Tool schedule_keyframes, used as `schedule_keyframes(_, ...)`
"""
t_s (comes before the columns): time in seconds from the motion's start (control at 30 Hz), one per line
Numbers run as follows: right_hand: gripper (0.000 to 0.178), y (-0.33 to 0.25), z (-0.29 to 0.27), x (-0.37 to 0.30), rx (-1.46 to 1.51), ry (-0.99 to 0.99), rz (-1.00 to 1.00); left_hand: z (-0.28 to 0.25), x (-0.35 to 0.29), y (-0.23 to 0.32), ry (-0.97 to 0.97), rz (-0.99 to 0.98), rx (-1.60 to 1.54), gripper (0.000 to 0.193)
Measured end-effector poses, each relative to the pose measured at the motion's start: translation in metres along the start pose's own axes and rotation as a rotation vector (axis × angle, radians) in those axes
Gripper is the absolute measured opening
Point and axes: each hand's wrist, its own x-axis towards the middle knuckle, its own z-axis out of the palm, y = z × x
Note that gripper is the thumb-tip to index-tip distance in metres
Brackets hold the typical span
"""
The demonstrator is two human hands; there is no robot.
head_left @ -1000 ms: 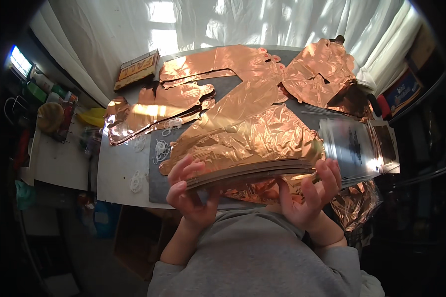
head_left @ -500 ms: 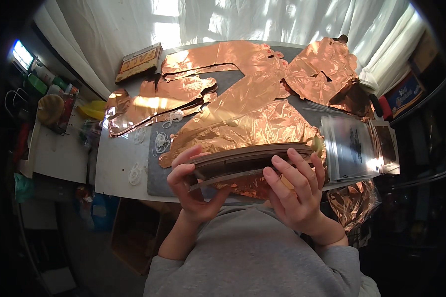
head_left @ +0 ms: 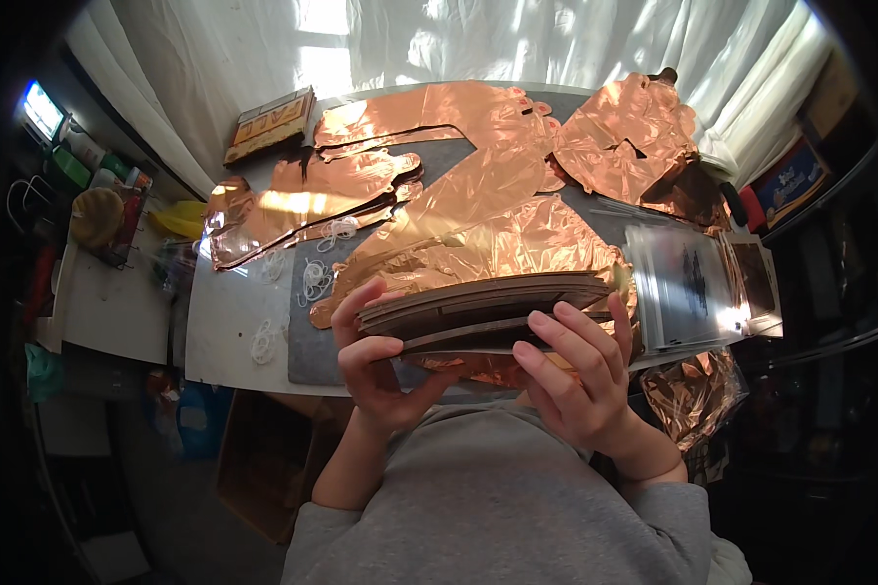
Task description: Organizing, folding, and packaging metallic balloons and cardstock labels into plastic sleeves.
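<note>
A stack of thin, dark flat cards or sheets [head_left: 478, 298] is held up edge-on above the table's near edge; their faces are too dark to make out. My left hand [head_left: 379, 378] grips its left end, with fingers behind and over the edge and the thumb underneath. At the other end my right hand [head_left: 587, 378] is closed around the stack, its fingertips along the edges. A gap parts the nearest sheet from those behind. Just beyond lies a flat, copper-coloured foil balloon [head_left: 498, 180], partly hidden by the stack.
More copper foil balloons lie at left [head_left: 312, 190] and far right [head_left: 629, 136]. Coils of white string [head_left: 314, 280] sit left of the grey mat [head_left: 307, 356]. Clear plastic sleeves [head_left: 673, 292] are piled at right. A printed box [head_left: 268, 125] stands at the back left, before white curtains [head_left: 517, 44].
The stack has tilted and shifted slightly left, and its sheets have spread further apart at the left end. My left fingers have moved a little along its edge.
</note>
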Motion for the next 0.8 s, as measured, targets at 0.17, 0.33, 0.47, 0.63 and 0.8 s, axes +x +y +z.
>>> schedule_keyframes(0.17, 0.036, 0.000, 0.001, -0.002, 0.014, 0.025, -0.019, 0.000, 0.000, 0.000, 0.033, 0.001, -0.014, 0.078)
schedule_keyframes(0.33, 0.034, -0.001, 0.003, -0.008, 0.040, 0.071, -0.045, 0.000, -0.003, -0.002, 0.029, -0.025, -0.032, 0.081)
schedule_keyframes(0.47, 0.038, -0.004, 0.003, -0.009, -0.010, 0.055, -0.046, -0.004, -0.003, -0.002, -0.004, -0.030, 0.011, 0.088)
schedule_keyframes(0.63, 0.036, -0.012, 0.001, 0.000, 0.026, 0.035, 0.057, -0.004, -0.003, -0.007, -0.011, 0.037, 0.035, 0.101)
schedule_keyframes(0.8, 0.039, -0.015, 0.000, 0.010, 0.080, -0.007, 0.134, 0.000, -0.005, -0.007, 0.037, 0.021, 0.000, 0.099)
